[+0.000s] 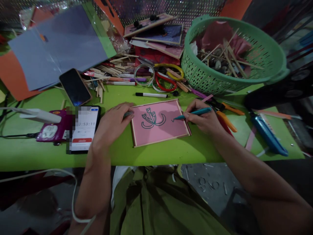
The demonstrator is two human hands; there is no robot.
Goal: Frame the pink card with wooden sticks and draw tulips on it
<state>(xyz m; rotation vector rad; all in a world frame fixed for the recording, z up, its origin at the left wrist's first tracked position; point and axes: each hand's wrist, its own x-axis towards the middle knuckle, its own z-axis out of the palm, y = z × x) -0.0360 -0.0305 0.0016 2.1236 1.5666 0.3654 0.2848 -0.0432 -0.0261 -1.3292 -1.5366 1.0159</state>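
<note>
A pink card (146, 135) edged with thin wooden sticks lies on the green table. It bears a dark outline drawing of tulips (153, 117) with curved leaves. My right hand (201, 119) is closed round a teal marker (199, 111), its tip at a small fresh mark on the card's right side. At the card's left edge rests my left hand (116, 119), fingers closed on a small dark teal marker cap (128, 114), partly hidden by the fingers. A black-and-white marker (151, 95) lies just behind the card.
A green basket (207, 75) with sticks and scraps stands back right. Scissors (166, 83), loose sticks and coloured sheets (66, 42) crowd the back. Two phones (75, 86) and a purple power strip (52, 129) lie left; a blue glue gun-like tool (269, 133) lies right.
</note>
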